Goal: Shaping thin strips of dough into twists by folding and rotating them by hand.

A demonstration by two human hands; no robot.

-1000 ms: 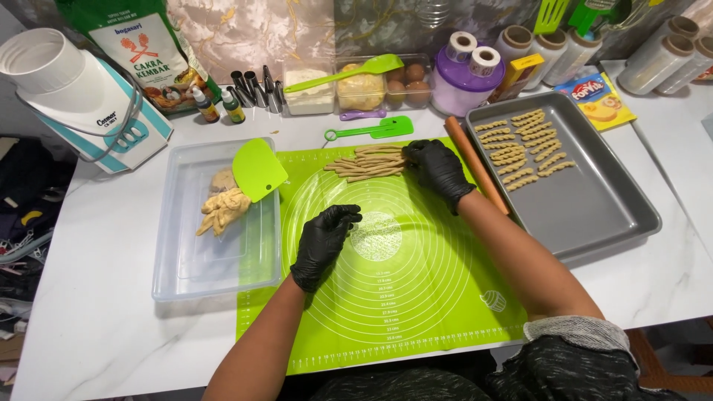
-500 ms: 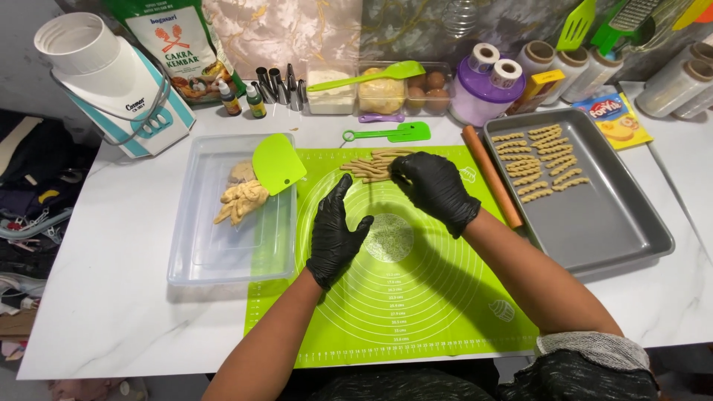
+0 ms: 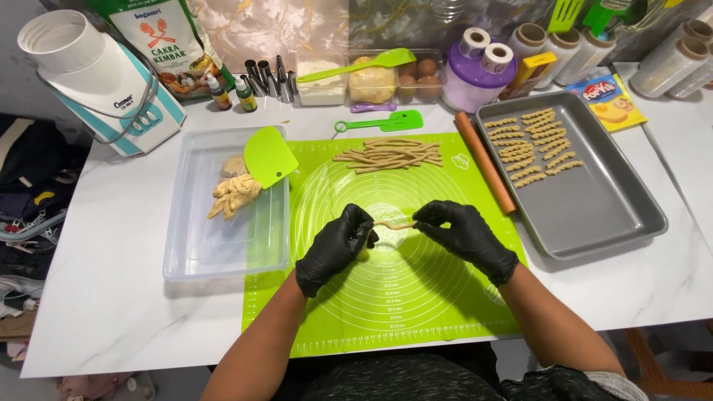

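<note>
— What am I seeing, starting with the biggest thing?

— I'm looking down at the white table (image 3: 104,297), which is filling most of the frame. A green silicone mat (image 3: 386,297) is lying across its centre, reaching to the lower edge. Left of the mat, a clear plastic tub (image 3: 223,252) is sitting with a lump of dough (image 3: 234,194) inside and a green scraper (image 3: 269,156) leaning over its upper right corner. On the right of the frame, a grey baking tray (image 3: 594,215) is carrying rows of small twisted pieces (image 3: 531,145) in its upper left part. A wooden rolling pin (image 3: 484,161) is lying between mat and tray, just beside the tray's rim.

— And the hands?

— Both are wearing black gloves and are working over the middle of the mat. The left hand (image 3: 334,249) and the right hand (image 3: 464,238) are each pinching one end of a thin dough strip (image 3: 395,224), fingers narrowed onto it, holding it stretched between them just above the mat.

— Anything else nearby?

— A pile of longer dough strips (image 3: 390,154) is lying at the mat's upper edge, well apart from the hands.
</note>
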